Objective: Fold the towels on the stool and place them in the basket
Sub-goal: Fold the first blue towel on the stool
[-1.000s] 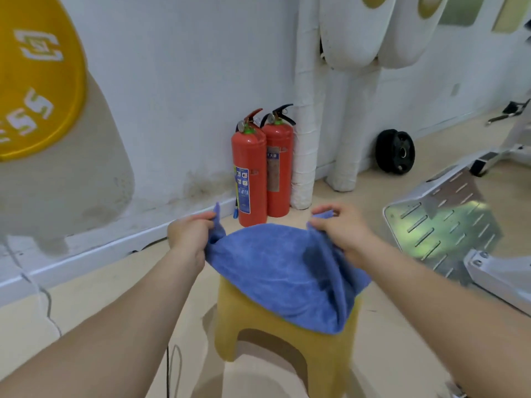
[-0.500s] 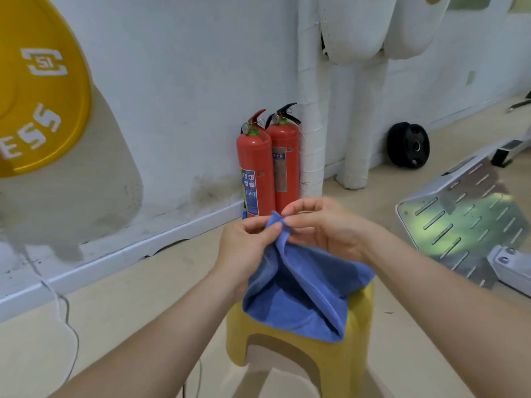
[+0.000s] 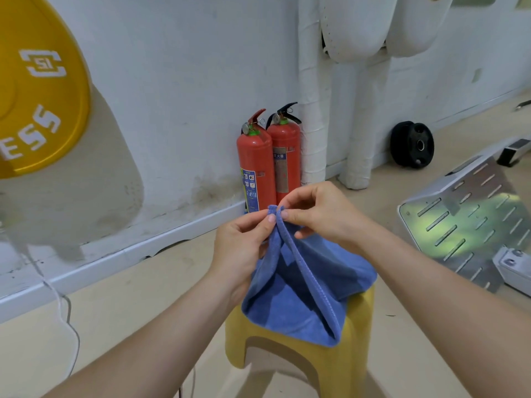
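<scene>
Towel (image 3: 298, 300) corners are pinched together by the left hand (image 3: 244, 242) and right hand (image 3: 319, 214), raised above the stool (image 3: 339, 366). Its lower fold is draped over the stool's near edge.

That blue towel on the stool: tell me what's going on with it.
A person is folding the blue towel over a yellow stool. The left hand and right hand pinch two corners together above the stool, so the cloth hangs doubled with its lower part resting on the seat. No basket is in view. Two red fire extinguishers stand against the wall behind.
</scene>
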